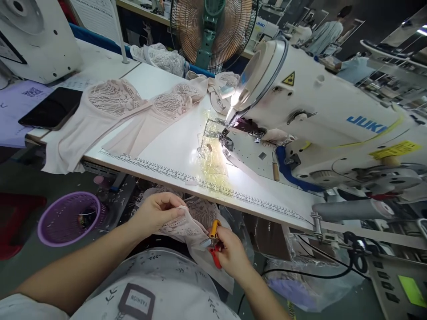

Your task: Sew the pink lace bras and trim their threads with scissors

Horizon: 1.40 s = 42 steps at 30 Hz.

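Just below the table's front edge, my left hand (156, 213) pinches the edge of a pale pink lace bra piece (187, 226) between thumb and fingers. The piece stretches across to my right hand (231, 253), which is closed around small scissors (214, 242) with orange and red handles. Their blades point left, against the fabric; whether my right fingertips also grip the cloth is hard to see. More lace fabric (207, 211) hangs behind, partly hidden by the held piece.
A white sewing machine (316, 98) with its lamp lit stands on the table (160, 146). Pink lace bra pieces (113, 102), a black phone (51, 108) and a wooden-handled tool (275, 166) lie there. A fan (213, 31) is behind; a purple basket (50, 213) sits on the floor.
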Available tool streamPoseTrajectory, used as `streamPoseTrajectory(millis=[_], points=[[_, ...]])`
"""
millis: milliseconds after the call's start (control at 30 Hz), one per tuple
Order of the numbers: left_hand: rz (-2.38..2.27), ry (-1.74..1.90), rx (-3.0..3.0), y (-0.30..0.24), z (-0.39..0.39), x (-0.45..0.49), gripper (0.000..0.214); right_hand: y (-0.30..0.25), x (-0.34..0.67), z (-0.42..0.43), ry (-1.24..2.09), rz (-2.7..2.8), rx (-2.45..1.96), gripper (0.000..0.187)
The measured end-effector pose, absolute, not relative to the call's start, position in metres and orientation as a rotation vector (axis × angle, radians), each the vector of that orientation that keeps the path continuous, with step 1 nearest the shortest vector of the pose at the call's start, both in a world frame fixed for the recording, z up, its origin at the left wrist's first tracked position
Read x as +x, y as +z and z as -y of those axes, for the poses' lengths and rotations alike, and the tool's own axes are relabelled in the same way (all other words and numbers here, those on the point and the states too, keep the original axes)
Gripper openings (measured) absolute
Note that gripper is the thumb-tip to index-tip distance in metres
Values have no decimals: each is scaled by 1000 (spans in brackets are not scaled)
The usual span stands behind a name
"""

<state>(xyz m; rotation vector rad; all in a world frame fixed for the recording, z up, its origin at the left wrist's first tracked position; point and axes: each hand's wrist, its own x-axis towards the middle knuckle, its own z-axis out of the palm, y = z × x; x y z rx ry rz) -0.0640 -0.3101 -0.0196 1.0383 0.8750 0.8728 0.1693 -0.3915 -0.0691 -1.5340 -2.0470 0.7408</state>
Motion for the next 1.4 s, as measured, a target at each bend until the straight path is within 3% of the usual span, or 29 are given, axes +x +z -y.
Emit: streamPoseTrajectory(millis=[367,533,633,700,1000,1400], points=[[-993,716,972,-34,316,-72,28,-58,160,403,917,1996,-1440,7],[-955,708,1025,-29,319,-70,25,-33,169,395,683,2138,-1448,5],[-918,679,1131,-23,321,-66,22,-8,175,382,510,2327,-1536,30],[-906,627,1201,-20,323,-64,22,7,177,373,454,2447,-1592,37],[-925,538,1418,-17,322,-54,19,31,182,362,510,2649,-1808,36],[-867,350,1207,-14,309,-45,24,26,191,362,475,2655,-1867,49]])
